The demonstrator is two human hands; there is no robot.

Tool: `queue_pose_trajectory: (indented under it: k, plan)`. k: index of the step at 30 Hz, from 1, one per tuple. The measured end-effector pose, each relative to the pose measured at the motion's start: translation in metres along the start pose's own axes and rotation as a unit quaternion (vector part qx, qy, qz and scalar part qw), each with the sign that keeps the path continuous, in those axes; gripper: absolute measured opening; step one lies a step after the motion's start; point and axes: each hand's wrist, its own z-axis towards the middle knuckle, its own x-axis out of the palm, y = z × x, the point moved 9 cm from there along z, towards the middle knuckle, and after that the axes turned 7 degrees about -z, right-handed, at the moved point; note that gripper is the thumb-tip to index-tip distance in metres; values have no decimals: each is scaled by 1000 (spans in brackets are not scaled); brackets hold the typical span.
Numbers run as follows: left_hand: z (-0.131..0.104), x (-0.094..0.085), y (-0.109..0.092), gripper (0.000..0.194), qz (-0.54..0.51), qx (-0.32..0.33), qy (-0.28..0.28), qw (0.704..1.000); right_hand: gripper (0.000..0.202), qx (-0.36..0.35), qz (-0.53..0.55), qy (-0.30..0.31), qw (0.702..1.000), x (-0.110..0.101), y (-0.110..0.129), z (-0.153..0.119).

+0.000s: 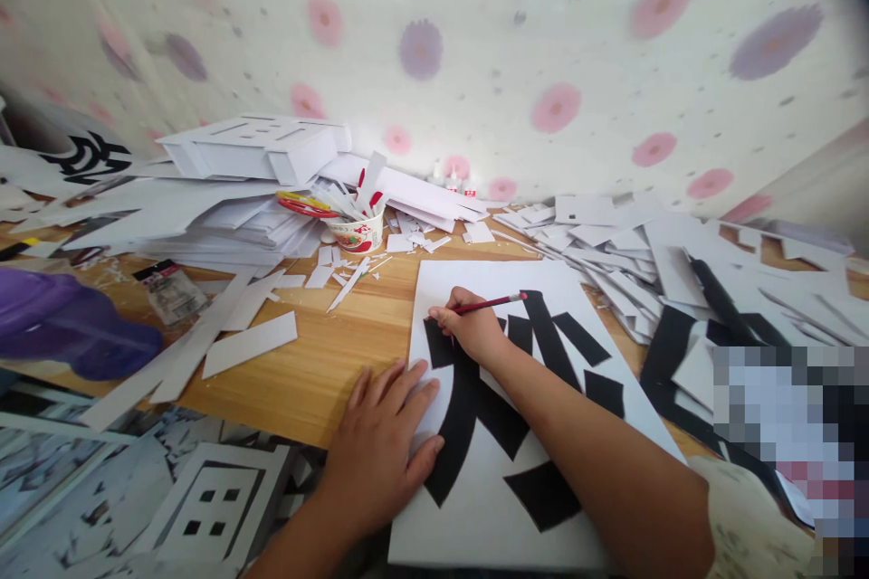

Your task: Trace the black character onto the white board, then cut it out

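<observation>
A dark red pencil with an eraser end is pinched in my right hand, its tip end hidden by my fingers. That hand rests over the upper left part of a white board. Several black cut shapes lie on the board like strokes of a character. My forearm covers part of them. My left hand lies flat with fingers apart across the board's left edge, thumb touching the curved black stroke.
Left of the board stand a paper cup with scissors and strips, a small packet and a purple object. White offcuts are scattered about. Board stacks fill the back left; scrap heaps lie at right.
</observation>
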Motion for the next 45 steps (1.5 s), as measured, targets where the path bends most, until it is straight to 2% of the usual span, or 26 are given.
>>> queue_pose_trajectory:
  k: [7,12,14,16,20,24,31,38,45]
  plan:
    - [2,2,3,50,-34,-26,50,998,31,0,28,-25,999,-7,-1,0]
    - [18,-10,9,38,-75,-39,93,992,32,-6,22,-42,999,-9,-5,-1]
    - [31,-16,13,30,-87,-33,81,992,31,-11,19,-40,999,-8,-5,-1]
    - [43,-18,21,31,-84,-34,59,994,31,-15,19,-42,999,-8,-3,-2]
    - [56,-9,37,50,-51,-57,47,996,31,-16,33,-41,998,-9,2,-4]
    - [54,-1,41,54,-38,-87,67,993,33,1,60,-43,997,-10,1,-3]
    - [54,-5,39,48,-45,-111,80,990,34,20,69,-35,997,-7,-7,1]
    - [58,-5,41,57,-38,-97,58,993,33,10,43,-23,999,-4,-7,2]
    - [58,-6,40,56,-26,-83,45,995,28,-4,15,-26,1000,-4,-4,2]
